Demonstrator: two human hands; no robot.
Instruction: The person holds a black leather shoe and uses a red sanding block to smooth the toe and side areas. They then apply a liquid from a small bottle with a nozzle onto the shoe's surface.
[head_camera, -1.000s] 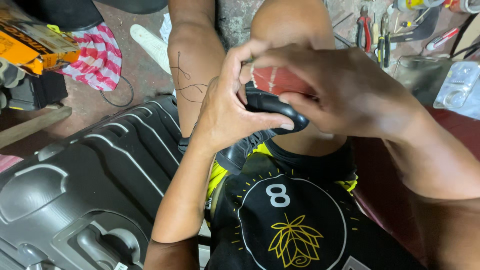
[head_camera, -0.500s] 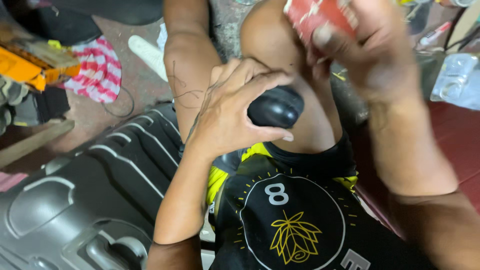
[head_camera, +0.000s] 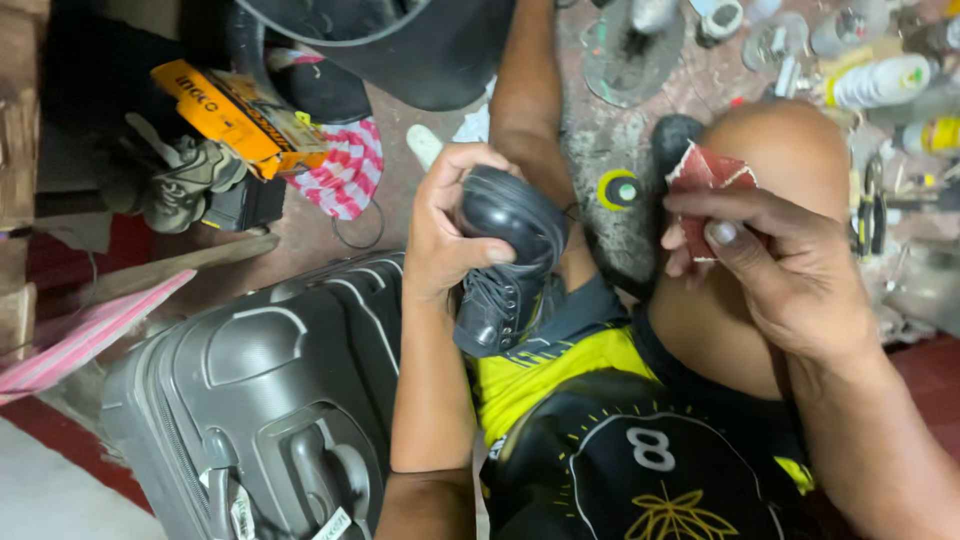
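Suitcase (head_camera: 260, 400) beside left hand (head_camera: 445, 235) holding shoe (head_camera: 505, 255).

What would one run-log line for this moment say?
left hand: grips black shoe | right hand: pinches red sandpaper | grey suitcase: beside

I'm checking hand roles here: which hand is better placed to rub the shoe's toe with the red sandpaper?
The right hand. It already pinches the sandpaper in its fingertips, free beside the shoe. The left hand is wrapped around the shoe's toe, holding it up, so it likely serves best as the support.
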